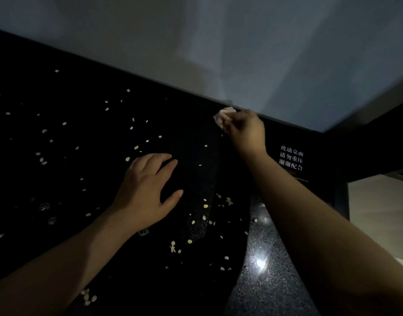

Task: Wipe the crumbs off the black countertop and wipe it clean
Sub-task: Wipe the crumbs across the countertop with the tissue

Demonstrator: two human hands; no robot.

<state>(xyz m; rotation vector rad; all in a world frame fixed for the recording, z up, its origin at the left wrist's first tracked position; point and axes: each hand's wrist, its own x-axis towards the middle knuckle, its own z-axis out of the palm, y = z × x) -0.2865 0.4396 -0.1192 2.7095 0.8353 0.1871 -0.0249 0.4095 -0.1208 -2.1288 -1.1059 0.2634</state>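
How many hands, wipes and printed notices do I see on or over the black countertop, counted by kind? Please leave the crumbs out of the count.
Hands: 2, the left hand resting on the top and the right hand
crumpled wipe, pinched by the right hand: 1
white printed notice: 1
Total: 4

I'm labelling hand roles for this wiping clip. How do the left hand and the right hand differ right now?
The left hand holds nothing, fingers spread; the right hand grips a crumpled pale tissue. The left hand sits among the crumbs; the right hand reaches farther, to the back edge by the wall. Both are bare, over the black countertop.
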